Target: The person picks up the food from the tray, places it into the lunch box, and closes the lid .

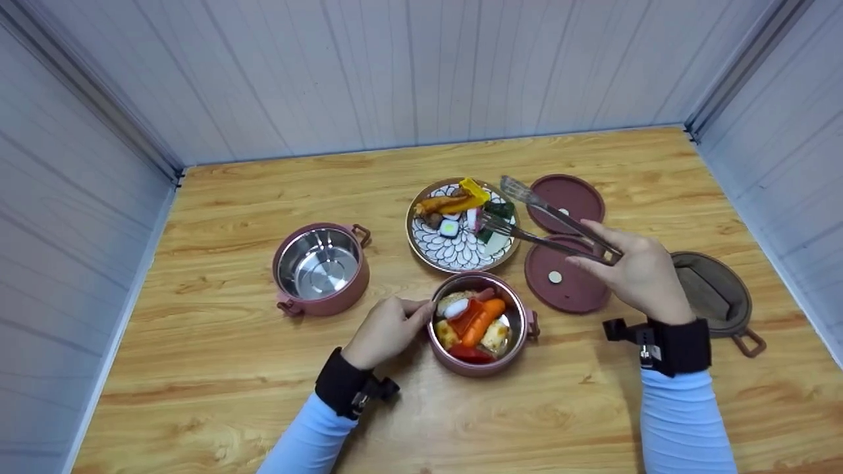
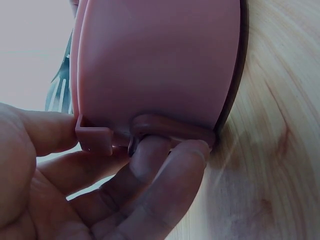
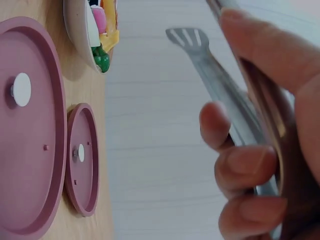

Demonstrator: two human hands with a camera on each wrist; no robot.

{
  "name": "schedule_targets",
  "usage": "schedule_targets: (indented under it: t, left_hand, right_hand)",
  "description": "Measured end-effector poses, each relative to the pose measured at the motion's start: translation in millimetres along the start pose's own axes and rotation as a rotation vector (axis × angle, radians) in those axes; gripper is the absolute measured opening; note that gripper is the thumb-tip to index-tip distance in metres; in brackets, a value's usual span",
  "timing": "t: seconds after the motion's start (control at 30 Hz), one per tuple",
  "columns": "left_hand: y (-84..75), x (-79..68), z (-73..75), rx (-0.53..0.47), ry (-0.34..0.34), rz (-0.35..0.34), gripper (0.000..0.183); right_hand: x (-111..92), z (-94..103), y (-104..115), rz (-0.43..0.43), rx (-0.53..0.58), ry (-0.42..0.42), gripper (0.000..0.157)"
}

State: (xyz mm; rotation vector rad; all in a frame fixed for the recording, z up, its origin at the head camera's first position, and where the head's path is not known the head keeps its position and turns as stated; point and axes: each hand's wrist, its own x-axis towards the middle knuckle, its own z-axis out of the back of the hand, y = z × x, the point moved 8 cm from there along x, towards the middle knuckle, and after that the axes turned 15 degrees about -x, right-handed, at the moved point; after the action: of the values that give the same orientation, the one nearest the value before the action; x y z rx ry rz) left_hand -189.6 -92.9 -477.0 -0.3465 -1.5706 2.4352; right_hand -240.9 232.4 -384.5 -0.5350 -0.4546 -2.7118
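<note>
My left hand (image 1: 388,329) grips the left side of a pink pot (image 1: 477,370) with a steel lining. In the left wrist view, its fingers curl at the pot's small handle (image 2: 170,129). Inside the pot lie toy foods, among them an orange carrot-like piece (image 1: 484,322), a white piece and a red piece. My right hand (image 1: 642,276) holds metal tongs (image 1: 560,220), their arms spread and tips over the patterned plate (image 1: 448,253). Nothing shows between the tips in the right wrist view. On the plate are a sushi roll (image 1: 449,228), a fried shrimp-like piece, a yellow piece and green pieces.
A second pink pot (image 1: 352,293), with a bare steel inside, stands at the left. Two dark pink lids (image 1: 573,191) lie right of the plate. Further right is a brown-grey oval pouch (image 1: 737,296) with a loop. Pale panel walls (image 1: 369,79) enclose the wooden table (image 1: 217,368).
</note>
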Motion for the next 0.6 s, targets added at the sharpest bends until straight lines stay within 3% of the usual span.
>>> schedule_targets:
  t: [0.23,0.6]
  left_hand:
    - [1.3,0.6,-0.6,-0.01,0.005,0.004,0.031]
    - [1.7,0.2,0.2,0.01,-0.006,0.014,0.03]
  right_hand:
    - [3.2,-5.1,-6.5,-0.123,-0.054,0.057,0.058]
    - [5.6,-18.4,-3.9,-0.136,-0.105,0.174,0.061]
